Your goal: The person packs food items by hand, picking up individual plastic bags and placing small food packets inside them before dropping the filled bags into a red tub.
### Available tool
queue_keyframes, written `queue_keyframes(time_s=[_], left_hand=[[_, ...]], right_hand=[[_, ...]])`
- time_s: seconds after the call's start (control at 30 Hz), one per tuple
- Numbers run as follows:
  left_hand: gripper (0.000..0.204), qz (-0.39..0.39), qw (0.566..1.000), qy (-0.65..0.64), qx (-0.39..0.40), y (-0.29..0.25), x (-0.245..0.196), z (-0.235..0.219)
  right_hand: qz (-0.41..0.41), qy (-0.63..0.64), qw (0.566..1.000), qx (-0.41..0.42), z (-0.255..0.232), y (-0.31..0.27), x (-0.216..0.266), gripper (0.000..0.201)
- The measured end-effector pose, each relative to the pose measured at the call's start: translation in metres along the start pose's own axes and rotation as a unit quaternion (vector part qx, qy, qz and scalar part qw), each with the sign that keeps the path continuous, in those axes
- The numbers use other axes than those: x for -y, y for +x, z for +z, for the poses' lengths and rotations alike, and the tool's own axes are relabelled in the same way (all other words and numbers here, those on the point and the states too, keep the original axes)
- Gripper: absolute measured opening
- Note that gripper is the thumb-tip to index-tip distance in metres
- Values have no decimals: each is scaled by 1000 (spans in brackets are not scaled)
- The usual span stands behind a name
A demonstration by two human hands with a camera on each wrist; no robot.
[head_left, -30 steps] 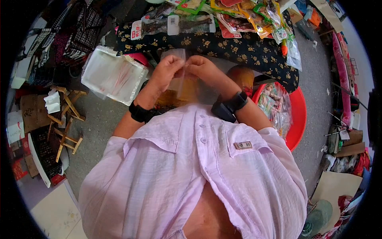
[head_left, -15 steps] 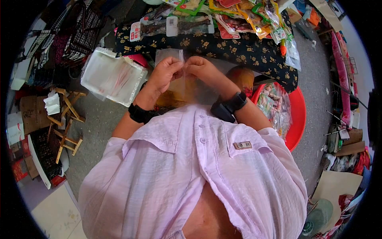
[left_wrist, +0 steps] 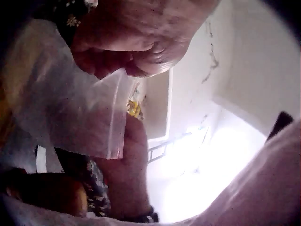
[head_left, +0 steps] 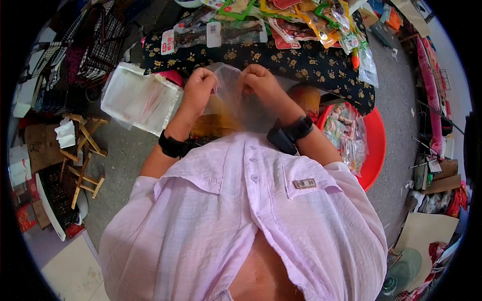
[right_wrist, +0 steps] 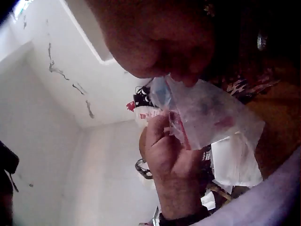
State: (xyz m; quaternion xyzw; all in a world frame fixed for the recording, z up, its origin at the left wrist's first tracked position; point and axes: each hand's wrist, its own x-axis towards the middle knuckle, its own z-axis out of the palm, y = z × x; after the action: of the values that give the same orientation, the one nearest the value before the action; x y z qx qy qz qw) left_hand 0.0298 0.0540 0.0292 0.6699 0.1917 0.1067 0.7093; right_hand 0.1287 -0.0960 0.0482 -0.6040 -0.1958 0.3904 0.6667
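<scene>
A clear plastic bag [head_left: 228, 90] hangs between the two hands in front of the lap. The left hand [head_left: 200, 89] pinches one side of its top edge, and the right hand [head_left: 262, 86] pinches the other side, with a gap between the hands. In the left wrist view the bag [left_wrist: 70, 103] hangs below the curled fingers of the left hand [left_wrist: 136, 35]. The right wrist view shows the bag [right_wrist: 211, 113] stretched between the right hand [right_wrist: 155, 37] above and the left hand [right_wrist: 171, 155] below. Nothing can be made out inside it.
Ahead, colourful food packets [head_left: 296, 25] lie on a dark flowered cloth [head_left: 236, 54]. A tray of clear bags [head_left: 143, 98] is at the left, beside a wooden folding stool [head_left: 83, 140]. At the right stands a red tub [head_left: 376, 145] holding packets.
Both hands were close together and have moved apart, the left one further left. The bag's top edge is now spread between them. The view has shifted slightly.
</scene>
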Motion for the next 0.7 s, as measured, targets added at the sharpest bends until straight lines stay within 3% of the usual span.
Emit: queue_keyframes(time_s=[0.17, 0.27, 0.3, 0.43, 0.53, 0.63, 0.7], left_hand=[[33, 151, 930, 334, -31, -21, -15, 24], [32, 195, 900, 381, -85, -23, -15, 20], [26, 143, 923, 344, -94, -24, -17, 14], [12, 182, 936, 248, -173, -22, -26, -11], [13, 235, 890, 321, -222, -17, -34, -27], [13, 270, 847, 382, -250, -15, -39, -43], [12, 300, 813, 413, -279, -13, -42, -49]], right_hand=[[-49, -15, 994, 93, 10, 11, -10, 8], [-36, -28, 996, 79, 17, 13, -2, 8], [-20, -24, 996, 83, 17, 13, 2, 8], [17, -28, 994, 109, 15, 24, 1, 8], [-68, -105, 992, 32, 12, 43, -8, 10], [-251, -305, 914, -87, -15, 76, -6, 18], [-342, -457, 811, -130, -36, 101, 1, 22]])
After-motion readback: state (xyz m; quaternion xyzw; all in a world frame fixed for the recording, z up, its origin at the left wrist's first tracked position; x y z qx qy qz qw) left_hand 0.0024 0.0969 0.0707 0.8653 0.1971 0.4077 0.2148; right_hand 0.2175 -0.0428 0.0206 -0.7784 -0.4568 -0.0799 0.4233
